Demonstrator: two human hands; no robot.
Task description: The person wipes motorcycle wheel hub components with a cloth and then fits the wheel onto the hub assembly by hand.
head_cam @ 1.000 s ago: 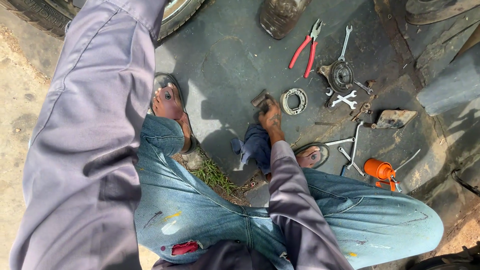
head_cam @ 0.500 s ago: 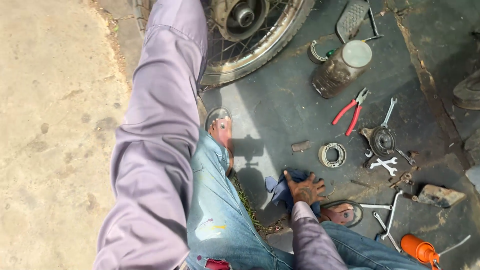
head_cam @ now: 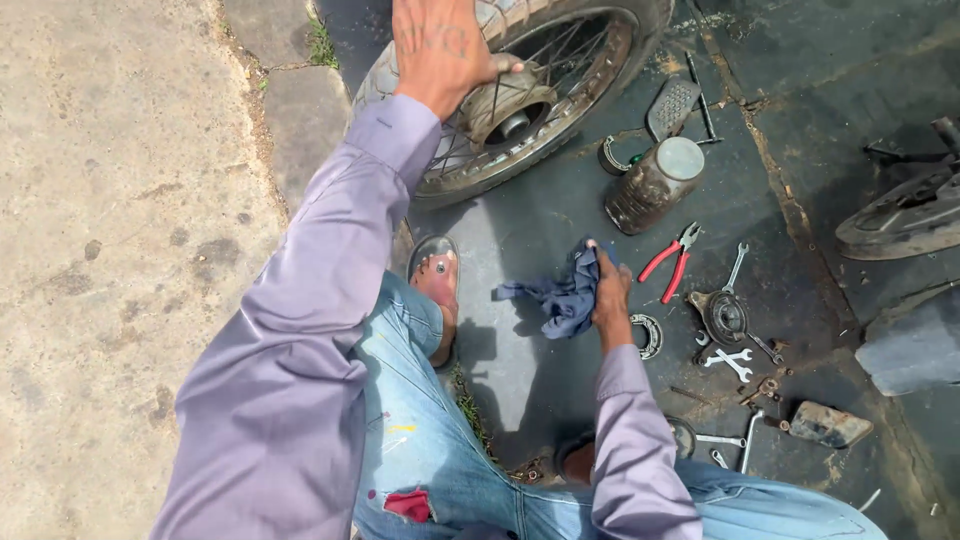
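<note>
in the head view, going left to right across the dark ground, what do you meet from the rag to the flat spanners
blue rag → right hand → red-handled pliers → round metal part → crossed flat spanners

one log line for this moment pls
left hand on wheel | right hand holds rag | pliers, jar nearby
</note>
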